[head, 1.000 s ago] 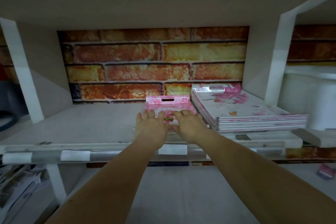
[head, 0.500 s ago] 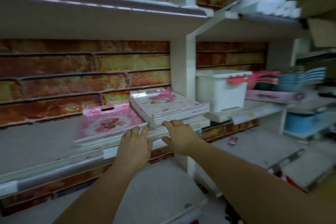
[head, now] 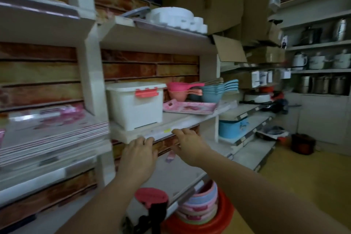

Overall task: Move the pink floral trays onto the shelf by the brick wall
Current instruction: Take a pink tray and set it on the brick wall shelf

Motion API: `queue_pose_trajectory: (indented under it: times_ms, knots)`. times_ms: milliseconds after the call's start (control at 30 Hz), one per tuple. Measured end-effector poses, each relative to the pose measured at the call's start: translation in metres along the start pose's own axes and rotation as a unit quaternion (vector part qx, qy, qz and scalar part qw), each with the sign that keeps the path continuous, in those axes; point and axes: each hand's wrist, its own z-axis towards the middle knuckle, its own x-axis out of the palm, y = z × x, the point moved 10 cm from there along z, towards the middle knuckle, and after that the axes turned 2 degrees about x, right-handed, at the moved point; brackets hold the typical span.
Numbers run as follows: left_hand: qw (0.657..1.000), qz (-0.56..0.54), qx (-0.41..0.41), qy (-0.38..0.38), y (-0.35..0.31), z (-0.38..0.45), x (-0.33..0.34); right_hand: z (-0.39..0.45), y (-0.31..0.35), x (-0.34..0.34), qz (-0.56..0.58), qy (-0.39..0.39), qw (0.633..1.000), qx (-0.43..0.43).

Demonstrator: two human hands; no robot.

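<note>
Both hands empty, fingers loosely spread: left hand (head: 139, 155) w/ fingertips at the front lip of the middle shelf (head: 171, 127), right hand (head: 190, 145) just below that same lip, a bit further right; can't tell if either actually touches the edge. Pink floral trays in two spots: a blurred stack (head: 51, 129) on the left shelf bay vs the brick wall (head: 47, 74), stack's front corner overhanging near the white upright post (head: 91, 81); another pink tray (head: 190, 107) lies flat on the middle shelf, right of the white lidded bin (head: 135, 105) w/ red latch, under the pink and blue scoops (head: 203, 89). Bin sits near the shelf front, little room ahead of it. Tray's right end reaches close to the shelf's right edge. Below the hands, lower shelf surface mostly bare, then stacked bowls in a red basin (head: 199, 214) at floor level. Yellow floor (head: 303, 186) open to the right; pots on far shelves.
</note>
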Motion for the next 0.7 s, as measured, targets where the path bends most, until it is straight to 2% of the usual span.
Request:
queue_pose_trajectory:
  times_ms: [133,267,467,700]
  knots:
    - [0.999,-0.012,0.024,0.019,-0.090,0.044,0.034,0.009,-0.093,-0.016,-0.007,0.005,1.000,0.024]
    - [0.999,0.002,0.036,0.027,-0.143,0.081,0.048,0.016,-0.158,-0.034,-0.010,0.007,0.999,0.045]
    - [0.998,0.014,0.054,0.037,-0.185,0.130,0.069,0.038,-0.219,-0.030,-0.021,0.029,0.997,0.070]
    - [0.997,-0.020,0.070,0.037,-0.203,0.195,0.095,0.092,-0.257,-0.033,-0.066,0.031,0.994,0.085]
